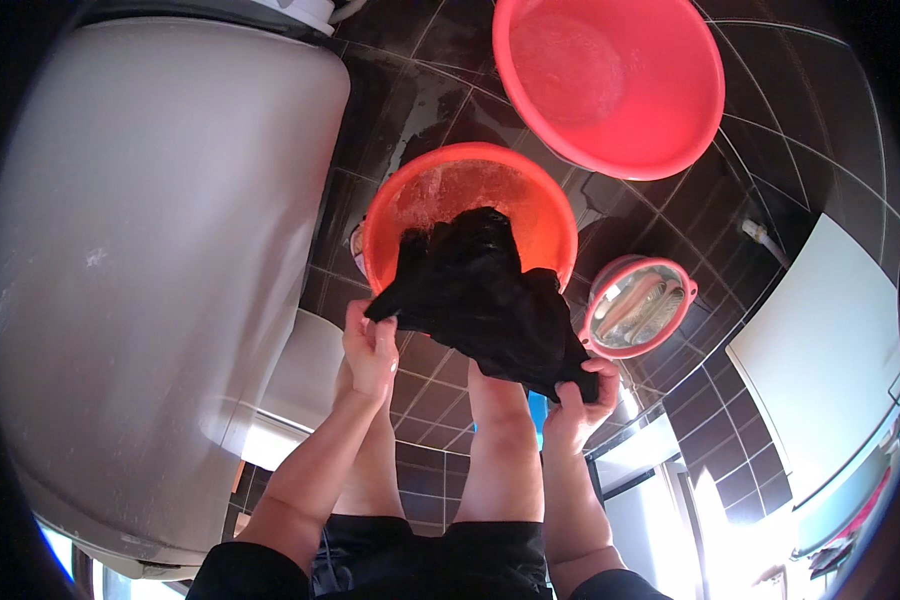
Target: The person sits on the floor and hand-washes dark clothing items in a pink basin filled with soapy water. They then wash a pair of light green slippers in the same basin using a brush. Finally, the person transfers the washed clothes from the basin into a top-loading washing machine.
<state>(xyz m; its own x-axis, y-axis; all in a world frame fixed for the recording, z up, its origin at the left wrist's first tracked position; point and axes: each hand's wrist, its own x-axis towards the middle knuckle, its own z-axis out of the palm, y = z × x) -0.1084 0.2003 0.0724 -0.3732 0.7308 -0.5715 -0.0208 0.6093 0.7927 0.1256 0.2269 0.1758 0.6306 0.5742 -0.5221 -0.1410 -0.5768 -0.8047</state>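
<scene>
A black cloth garment (485,295) is stretched between my two hands, spread over the near part of an orange-red basin (567,225). My left hand (372,350) pinches its left corner just outside the basin's rim. Lower and farther right, my right hand (582,402) grips the opposite corner, fingers closed round the fabric. The garment's far end hangs down into the basin, where some wet, foamy residue shows on the wall. Its exact kind cannot be made out from the bunched folds.
A larger pink basin (660,90) stands at the far right. A small pink-rimmed tub (638,306) with pale, long items in it sits to the right. A big grey-white appliance (160,250) fills the left. The dark tiled floor (420,105) is wet in places. A white panel (820,350) stands at right.
</scene>
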